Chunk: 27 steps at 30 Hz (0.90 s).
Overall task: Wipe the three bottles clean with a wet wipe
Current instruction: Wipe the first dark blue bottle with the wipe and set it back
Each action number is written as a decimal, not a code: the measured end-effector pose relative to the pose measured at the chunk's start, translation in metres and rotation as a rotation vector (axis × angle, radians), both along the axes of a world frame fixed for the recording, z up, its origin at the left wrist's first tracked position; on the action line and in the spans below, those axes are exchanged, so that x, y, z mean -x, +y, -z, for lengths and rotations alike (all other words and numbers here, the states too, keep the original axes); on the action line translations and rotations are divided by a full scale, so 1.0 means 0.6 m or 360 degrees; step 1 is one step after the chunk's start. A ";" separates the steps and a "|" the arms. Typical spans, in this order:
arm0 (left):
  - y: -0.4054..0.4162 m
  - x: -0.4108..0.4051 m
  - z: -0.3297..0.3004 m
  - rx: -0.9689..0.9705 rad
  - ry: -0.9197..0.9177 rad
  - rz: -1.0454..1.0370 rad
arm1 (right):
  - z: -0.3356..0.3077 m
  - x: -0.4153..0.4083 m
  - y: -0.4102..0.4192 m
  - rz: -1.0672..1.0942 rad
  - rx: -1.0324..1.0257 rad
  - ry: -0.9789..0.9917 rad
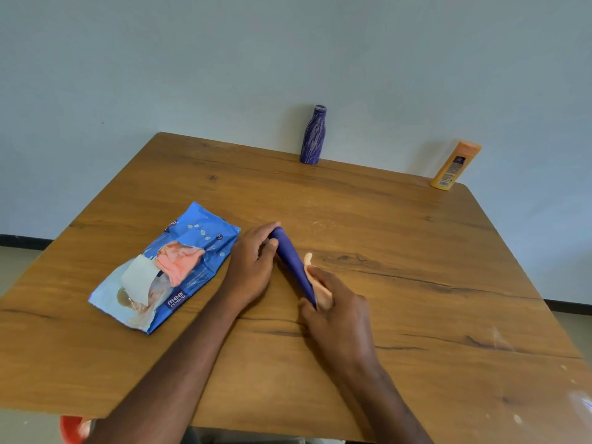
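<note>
A dark blue bottle (293, 262) lies tilted on the wooden table (416, 267) between my hands. My left hand (253, 261) grips its narrow top end. My right hand (333, 312) holds an orange-tinted wet wipe (315, 280) pressed against the bottle's lower end. A second blue bottle (314, 136), streaked with white marks, stands upright at the table's far edge. An orange bottle (455, 166) stands at the far right corner.
A blue wet-wipe pack (179, 270) lies left of my hands, its flap open and a pinkish wipe sticking out. A red object (72, 427) shows below the table's near-left edge. A pale wall stands right behind the table.
</note>
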<state>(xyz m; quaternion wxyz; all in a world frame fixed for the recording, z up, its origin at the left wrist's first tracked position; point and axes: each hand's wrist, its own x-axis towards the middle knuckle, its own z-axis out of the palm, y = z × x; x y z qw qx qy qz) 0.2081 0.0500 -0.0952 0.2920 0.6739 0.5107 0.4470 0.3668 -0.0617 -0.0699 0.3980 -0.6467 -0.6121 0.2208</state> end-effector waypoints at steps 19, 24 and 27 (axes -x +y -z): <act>-0.012 0.002 -0.006 -0.0535 0.0068 0.0230 | -0.054 -0.075 0.059 0.0486 -0.0038 0.2188; -0.013 -0.004 -0.008 -0.0451 -0.0077 0.0200 | -0.052 -0.043 0.055 0.0347 -0.0291 0.1219; -0.017 -0.006 -0.013 -0.0387 -0.0091 0.0172 | -0.048 -0.015 0.060 0.0235 -0.0517 0.0317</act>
